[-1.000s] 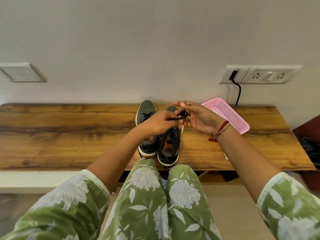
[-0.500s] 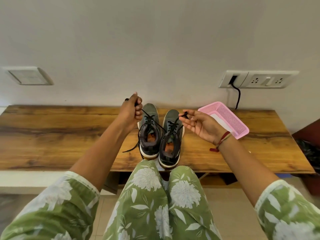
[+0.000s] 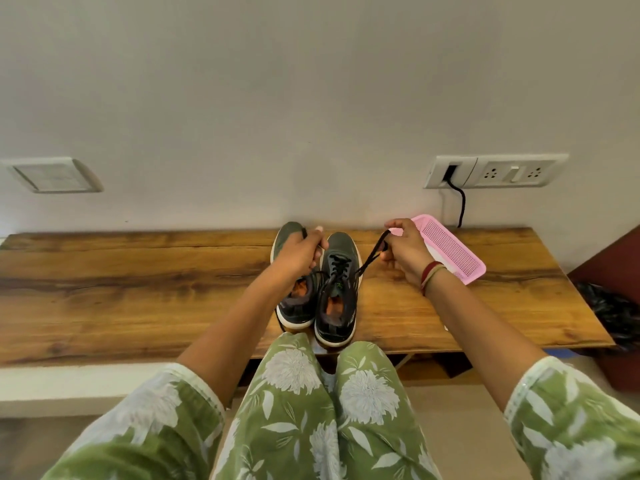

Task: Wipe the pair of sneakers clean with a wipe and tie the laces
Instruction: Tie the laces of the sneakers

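Observation:
Two dark grey sneakers with white soles stand side by side on the wooden bench, toes toward the wall. My left hand hovers over the left sneaker and grips one black lace end. My right hand is to the right of the right sneaker and pinches the other black lace end, which runs taut from that shoe's eyelets. Both orange insoles show. No wipe is visible.
A pink perforated basket lies on the bench just behind my right hand. A black cord hangs from the wall socket above it. A dark bag sits past the bench's right end. My knees press against the bench front.
Both hands were together over the right sneaker a second ago; they have pulled apart, each drawing a lace end outward, the right hand moving farther right toward the basket.

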{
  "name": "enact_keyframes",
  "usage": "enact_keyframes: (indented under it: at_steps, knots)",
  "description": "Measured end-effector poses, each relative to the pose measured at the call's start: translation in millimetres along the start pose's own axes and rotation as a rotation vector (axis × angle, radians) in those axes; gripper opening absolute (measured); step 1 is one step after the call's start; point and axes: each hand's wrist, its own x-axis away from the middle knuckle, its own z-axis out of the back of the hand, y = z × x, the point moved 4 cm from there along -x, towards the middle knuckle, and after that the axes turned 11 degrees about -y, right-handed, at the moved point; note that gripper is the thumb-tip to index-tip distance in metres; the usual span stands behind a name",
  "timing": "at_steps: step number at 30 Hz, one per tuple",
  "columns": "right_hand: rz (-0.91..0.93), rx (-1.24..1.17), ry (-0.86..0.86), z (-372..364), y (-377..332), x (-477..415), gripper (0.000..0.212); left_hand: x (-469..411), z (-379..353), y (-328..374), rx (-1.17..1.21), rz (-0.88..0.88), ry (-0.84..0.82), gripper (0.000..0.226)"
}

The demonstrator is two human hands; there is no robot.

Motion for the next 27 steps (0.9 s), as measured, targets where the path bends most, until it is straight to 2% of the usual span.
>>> enact_keyframes:
  at_steps: [4,9,15,20,23,25,27]
  knots:
    - [0.102,-0.012,-0.015,-9.3,-19.1,10.1,0.024,-2.3,-15.2,-9.4,0.068,0.025,-0.010,0.039]
    - [0.285,-0.016,-0.028,-13.5,-59.4,25.3,0.030,-5.1,-23.8,2.2,-0.029,0.012,-0.070,0.030]
    - [0.431,0.050,-0.212,-22.4,-118.0,55.5,0.029,-1.1,-46.8,58.5,-0.170,-0.186,-0.209,0.026]
    - [0.486,-0.058,-0.313,-19.5,-150.5,72.0,0.025,-2.0,-50.0,91.3,-0.448,-0.338,-0.296,0.025]
    - [0.575,-0.147,-0.246,-2.2,-154.3,70.4,0.013,-4.1,-39.0,100.3,-0.443,-0.361,-0.236,0.028]
    - [0.565,-0.206,-0.122,11.6,-132.8,60.4,0.021,-6.0,-28.9,102.0,-0.381,-0.347,-0.209,0.030]
    - [0.455,-0.074,-0.040,14.3,-91.5,42.7,0.033,-7.3,-21.3,102.8,-0.311,-0.344,-0.218,0.032]
